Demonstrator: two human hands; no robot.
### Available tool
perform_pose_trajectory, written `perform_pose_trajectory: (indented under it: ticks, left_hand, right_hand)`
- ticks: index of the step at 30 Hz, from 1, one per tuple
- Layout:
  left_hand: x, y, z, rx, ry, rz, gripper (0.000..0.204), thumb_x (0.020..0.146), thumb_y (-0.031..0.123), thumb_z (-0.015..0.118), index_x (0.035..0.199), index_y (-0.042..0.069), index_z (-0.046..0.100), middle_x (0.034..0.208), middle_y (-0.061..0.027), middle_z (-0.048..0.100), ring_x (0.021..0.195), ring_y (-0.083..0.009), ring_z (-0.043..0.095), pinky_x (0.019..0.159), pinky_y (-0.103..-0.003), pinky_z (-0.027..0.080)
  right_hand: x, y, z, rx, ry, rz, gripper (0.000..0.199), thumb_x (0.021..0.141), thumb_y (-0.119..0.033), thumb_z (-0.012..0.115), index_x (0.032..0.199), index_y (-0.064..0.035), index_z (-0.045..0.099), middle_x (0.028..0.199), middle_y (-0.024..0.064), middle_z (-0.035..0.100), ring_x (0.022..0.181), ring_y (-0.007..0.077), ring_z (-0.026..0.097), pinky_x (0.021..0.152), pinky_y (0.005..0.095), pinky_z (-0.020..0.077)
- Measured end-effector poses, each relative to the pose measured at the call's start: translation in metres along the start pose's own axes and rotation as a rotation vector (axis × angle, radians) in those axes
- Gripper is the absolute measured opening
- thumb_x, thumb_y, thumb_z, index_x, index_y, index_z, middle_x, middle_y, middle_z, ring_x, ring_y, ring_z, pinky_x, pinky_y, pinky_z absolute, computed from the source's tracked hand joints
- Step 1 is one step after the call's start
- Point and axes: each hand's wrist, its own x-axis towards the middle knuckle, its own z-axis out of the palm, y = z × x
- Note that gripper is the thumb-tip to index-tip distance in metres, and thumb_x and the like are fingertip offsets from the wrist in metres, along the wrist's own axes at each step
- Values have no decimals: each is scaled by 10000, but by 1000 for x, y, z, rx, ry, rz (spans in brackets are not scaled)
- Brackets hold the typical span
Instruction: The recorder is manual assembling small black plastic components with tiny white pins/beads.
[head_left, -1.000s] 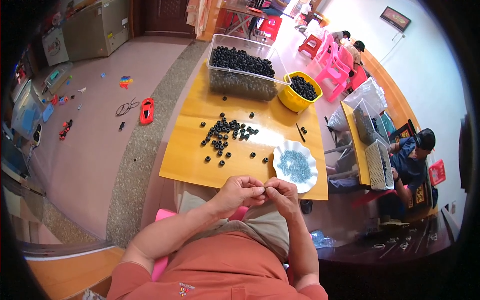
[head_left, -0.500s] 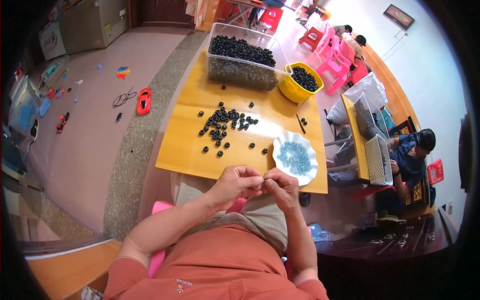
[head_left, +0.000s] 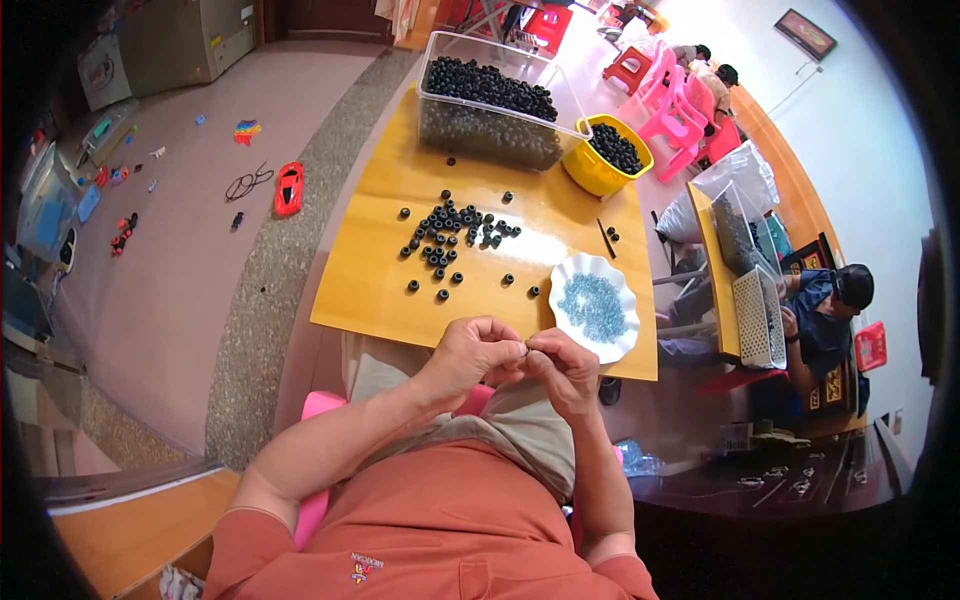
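Note:
Over the near edge of the yellow wooden table (head_left: 375, 300), my left hand (head_left: 468, 355) and my right hand (head_left: 566, 373) meet fingertip to fingertip. Both are closed in a pinch around something tiny and dark, too small to make out. Just beyond my right hand stands a white wavy-rimmed plate (head_left: 617, 346) with small clear bluish pieces (head_left: 592, 308) in it. Loose black ring-like beads (head_left: 440, 256) lie scattered across the middle of the table, ahead of my left hand. A thin dark stick (head_left: 606, 239) rests near the right edge, with a few black beads beside it.
At the table's far end are a clear bin (head_left: 440, 148) and a yellow basket (head_left: 598, 180), both holding black beads. On the right a person (head_left: 832, 310) sits by another table with a white perforated basket (head_left: 757, 325). A red toy car (head_left: 289, 190) lies on the floor at left.
The whole view has shifted slightly, so the table sits a little differently. My hands keep the same pinch, with only small finger movements.

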Motion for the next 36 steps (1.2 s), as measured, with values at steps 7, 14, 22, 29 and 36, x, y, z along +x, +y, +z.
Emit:
perform_pose_trajectory:
  ticks: [7, 14, 22, 29, 36]
  left_hand:
    - [0, 0, 1, -30, -14, -2, 112, 864, 71, 673, 934, 8, 613, 854, -48, 625, 751, -124, 617, 725, -301, 576]
    - [0, 0, 0, -53, -18, -12, 105, 870, 73, 670, 932, 10, 614, 869, -65, 646, 753, -130, 626, 731, -308, 574]
    - [1, -2, 0, -70, -11, -11, 101, 870, 71, 672, 924, 14, 610, 858, -61, 639, 751, -127, 628, 719, -298, 578]
    - [1, -1, 0, -68, -18, -21, 105, 868, 70, 673, 930, 14, 609, 862, -52, 634, 756, -121, 624, 721, -295, 581]
    - [1, -1, 0, -69, -30, -20, 122, 862, 69, 679, 941, 7, 612, 867, -58, 636, 757, -127, 629, 729, -297, 581]
  right_hand:
    - [0, -4, 2, -183, 15, -39, 71, 887, 48, 592, 956, 41, 607, 894, 88, 594, 770, 126, 586, 667, 232, 485]
    - [1, -1, 4, -128, 23, -34, 91, 889, 53, 586, 978, 37, 595, 891, 85, 579, 765, 134, 578, 671, 234, 485]
    - [2, 3, -1, -186, -6, -81, 88, 881, 64, 595, 962, 31, 606, 915, 83, 590, 772, 129, 583, 674, 230, 484]
    - [0, 3, 2, -93, 26, -34, 100, 887, 55, 598, 981, 20, 602, 907, 63, 582, 763, 109, 580, 661, 211, 472]
    - [0, 7, -1, 21, 20, -2, 83, 905, 31, 594, 988, 40, 595, 920, 45, 585, 767, 80, 576, 660, 204, 468]
